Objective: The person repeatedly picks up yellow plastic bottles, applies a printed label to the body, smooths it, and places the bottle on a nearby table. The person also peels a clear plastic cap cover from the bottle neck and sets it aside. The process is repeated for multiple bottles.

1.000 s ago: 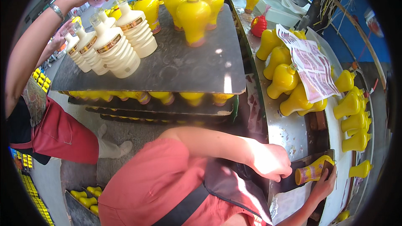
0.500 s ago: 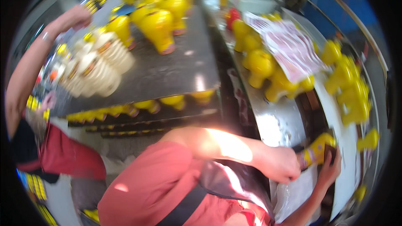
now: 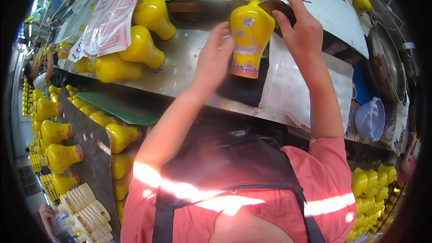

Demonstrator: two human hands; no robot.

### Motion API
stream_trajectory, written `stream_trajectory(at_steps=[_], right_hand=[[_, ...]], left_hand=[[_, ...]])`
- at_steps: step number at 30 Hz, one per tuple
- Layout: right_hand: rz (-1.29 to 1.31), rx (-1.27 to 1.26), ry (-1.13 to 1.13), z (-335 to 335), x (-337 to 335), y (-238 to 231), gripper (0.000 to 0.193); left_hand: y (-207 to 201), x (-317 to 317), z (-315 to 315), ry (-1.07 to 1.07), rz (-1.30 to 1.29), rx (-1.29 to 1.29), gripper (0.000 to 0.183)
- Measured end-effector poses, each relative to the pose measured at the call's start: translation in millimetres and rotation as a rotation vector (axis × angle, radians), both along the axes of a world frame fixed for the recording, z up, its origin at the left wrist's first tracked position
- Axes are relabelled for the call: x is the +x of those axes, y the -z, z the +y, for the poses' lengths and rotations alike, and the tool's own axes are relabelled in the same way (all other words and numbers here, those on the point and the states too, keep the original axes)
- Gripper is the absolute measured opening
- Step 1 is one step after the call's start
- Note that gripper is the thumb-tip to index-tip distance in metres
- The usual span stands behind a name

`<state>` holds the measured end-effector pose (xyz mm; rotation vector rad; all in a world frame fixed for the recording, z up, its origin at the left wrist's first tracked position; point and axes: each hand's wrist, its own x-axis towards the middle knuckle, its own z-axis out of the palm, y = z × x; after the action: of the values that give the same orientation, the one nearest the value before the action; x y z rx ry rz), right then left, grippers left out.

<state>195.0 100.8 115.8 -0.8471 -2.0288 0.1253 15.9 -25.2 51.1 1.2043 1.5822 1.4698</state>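
A yellow vase-shaped bottle [image 3: 251, 36] with purple flower prints and a patterned band round its base lies in front of me, neck pointing away. Close against its left side is my left hand [image 3: 217, 53], fingers loosely apart and not wrapped round it; whether the fingertips touch is hard to tell. My right hand [image 3: 300, 24] pinches a dark brown, curved flat piece [image 3: 280, 10] between thumb and fingers, at the bottle's right shoulder. A dark cloth [image 3: 243, 89] lies under the bottle's base on the metal worktop [image 3: 184, 58].
Several plain yellow bottles [image 3: 144, 47] lie to the left, partly under a printed decal sheet [image 3: 110, 20]. White sheets [image 3: 288, 85] cover the worktop at right, near a pale blue bucket [image 3: 370, 119]. At lower left a dark board [image 3: 92, 130] carries decorated bottles; a person [image 3: 42, 72] stands beyond.
My view has swung right and centred on the worktop. The left hand, earlier closed round the bottle's end, has let go. The dark piece is still in my right hand.
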Motion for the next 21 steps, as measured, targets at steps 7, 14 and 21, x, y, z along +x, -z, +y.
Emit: stream_trajectory(at_steps=[7, 14, 21], right_hand=[[-0.021, 0.004, -0.192, -13.3, 6.7, 29.4, 0.03], [-0.002, 0.172, -0.505, -55.1, 13.2, 62.5, 0.029], [0.345, -0.254, -0.134, -36.9, -0.9, 58.0, 0.02]], left_hand=[[20.4, 9.2, 15.2, 0.089, -0.12, 0.07, 0.057], [14.9, 3.6, 27.1, 0.093, -0.423, -0.093, 0.062], [5.6, 1.4, 38.0, 0.248, -0.782, -0.051, 0.054]])
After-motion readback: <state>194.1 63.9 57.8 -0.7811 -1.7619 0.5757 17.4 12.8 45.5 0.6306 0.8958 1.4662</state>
